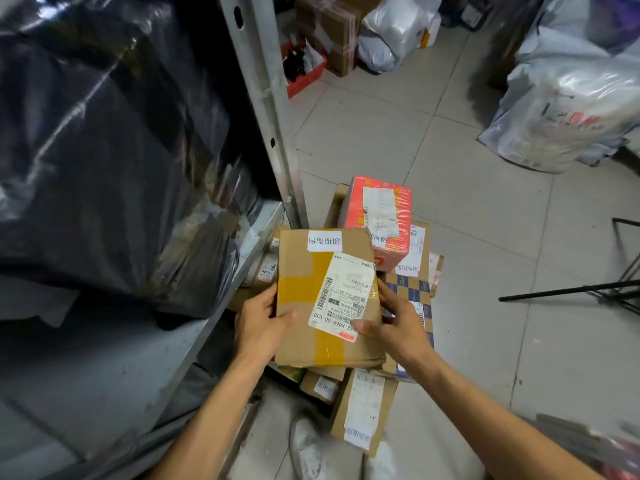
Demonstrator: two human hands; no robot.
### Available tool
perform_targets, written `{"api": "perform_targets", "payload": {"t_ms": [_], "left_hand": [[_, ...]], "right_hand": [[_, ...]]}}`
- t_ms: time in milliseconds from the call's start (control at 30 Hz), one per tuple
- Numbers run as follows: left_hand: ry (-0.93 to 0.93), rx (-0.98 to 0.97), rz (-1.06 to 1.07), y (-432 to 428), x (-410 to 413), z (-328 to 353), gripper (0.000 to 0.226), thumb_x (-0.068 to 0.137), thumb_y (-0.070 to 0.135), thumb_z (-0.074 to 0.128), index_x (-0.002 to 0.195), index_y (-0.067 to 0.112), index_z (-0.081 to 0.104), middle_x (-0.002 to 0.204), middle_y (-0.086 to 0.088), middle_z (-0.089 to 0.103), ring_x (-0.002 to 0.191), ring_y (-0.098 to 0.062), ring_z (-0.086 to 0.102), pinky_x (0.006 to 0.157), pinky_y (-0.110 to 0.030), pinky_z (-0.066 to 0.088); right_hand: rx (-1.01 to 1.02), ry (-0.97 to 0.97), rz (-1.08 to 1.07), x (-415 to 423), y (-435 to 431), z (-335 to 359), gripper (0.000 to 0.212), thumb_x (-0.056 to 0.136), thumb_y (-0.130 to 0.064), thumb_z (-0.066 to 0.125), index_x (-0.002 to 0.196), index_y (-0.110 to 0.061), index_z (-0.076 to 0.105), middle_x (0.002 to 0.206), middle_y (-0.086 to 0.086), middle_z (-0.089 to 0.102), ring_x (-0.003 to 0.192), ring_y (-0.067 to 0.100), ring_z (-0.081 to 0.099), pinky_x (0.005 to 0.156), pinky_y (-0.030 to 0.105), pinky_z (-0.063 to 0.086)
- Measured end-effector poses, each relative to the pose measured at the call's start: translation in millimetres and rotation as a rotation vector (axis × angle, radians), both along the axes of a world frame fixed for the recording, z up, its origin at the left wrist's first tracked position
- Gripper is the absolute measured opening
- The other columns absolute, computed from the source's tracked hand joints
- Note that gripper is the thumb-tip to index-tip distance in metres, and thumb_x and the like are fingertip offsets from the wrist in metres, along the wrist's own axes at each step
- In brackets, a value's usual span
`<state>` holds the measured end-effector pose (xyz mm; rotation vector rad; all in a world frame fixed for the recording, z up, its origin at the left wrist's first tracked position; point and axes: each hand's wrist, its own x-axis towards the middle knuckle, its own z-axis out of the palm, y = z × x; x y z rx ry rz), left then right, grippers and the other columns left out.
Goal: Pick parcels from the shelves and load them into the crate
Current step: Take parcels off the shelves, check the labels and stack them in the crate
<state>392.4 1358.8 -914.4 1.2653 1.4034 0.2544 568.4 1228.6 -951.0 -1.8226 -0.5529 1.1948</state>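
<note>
Loading looks partly done: parcels (363, 407) lie heaped toward six o'clock, hiding any crate beneath. Left hand (259, 327) and right hand (401, 329) grip a brown parcel (301, 299) by its sides above the heap. Black bags (104, 168) fill the shelf (256, 233) at nine o'clock.

two hands (261, 327) (398, 329), one red parcel (379, 216)

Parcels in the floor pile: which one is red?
The red parcel, the farthest one, with a white label on top. The others are plain cardboard, like the brown box in front of it, apart from one blue-checked parcel.
</note>
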Motion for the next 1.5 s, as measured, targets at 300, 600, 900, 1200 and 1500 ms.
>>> {"api": "perform_targets", "payload": {"t_ms": [300,600,900,1200,1500], "left_hand": [[0.032,-0.011,-0.02,-3,0,4,0.075,0.08,-0.003,0.073,0.146,0.016,0.041,0.139,-0.003,0.054,0.122,-0.016,0.056,0.105,-0.039,0.045],[0.046,-0.047,-0.101,-27,17,-1,0.077,0.08,0.001,0.075,0.147,0.016,0.039,0.145,-0.01,0.048,0.127,-0.025,0.052,0.108,-0.043,0.042],[0.095,0.001,-0.095,-36,25,-7,0.072,0.084,0.001,0.07,0.146,0.02,0.039,0.14,-0.004,0.054,0.122,-0.018,0.058,0.107,-0.041,0.043],[0.006,-0.049,-0.084,-41,32,-10,0.075,0.08,0.005,0.076,0.146,0.014,0.041,0.139,-0.007,0.054,0.115,-0.012,0.057,0.103,-0.034,0.046],[0.019,-0.04,-0.122,-51,37,-11,0.068,0.085,0.015,0.073,0.145,0.019,0.042,0.136,-0.003,0.058,0.12,-0.013,0.057,0.101,-0.029,0.047]], "right_hand": [[-0.058,0.035,-0.04,0,-10,-6,0.062,0.076,-0.009,0.08,0.11,-0.048,0.045,0.088,-0.035,0.061,0.078,-0.019,0.061,0.055,0.011,0.05],[-0.101,0.023,-0.13,8,-39,-7,0.06,0.078,-0.012,0.08,0.123,-0.034,0.047,0.103,-0.024,0.061,0.087,0.0,0.063,0.052,0.011,0.049],[-0.104,0.011,-0.118,11,-45,-12,0.058,0.077,-0.013,0.08,0.123,-0.034,0.05,0.108,-0.017,0.064,0.091,0.003,0.063,0.052,0.013,0.049],[-0.155,-0.01,-0.124,19,-44,-8,0.064,0.071,-0.018,0.085,0.122,-0.026,0.046,0.108,-0.014,0.062,0.088,0.001,0.062,0.057,0.013,0.047],[-0.199,0.006,-0.125,27,-46,-9,0.068,0.074,-0.014,0.083,0.129,-0.021,0.044,0.119,-0.005,0.061,0.104,0.019,0.062,0.084,0.037,0.055]]}}
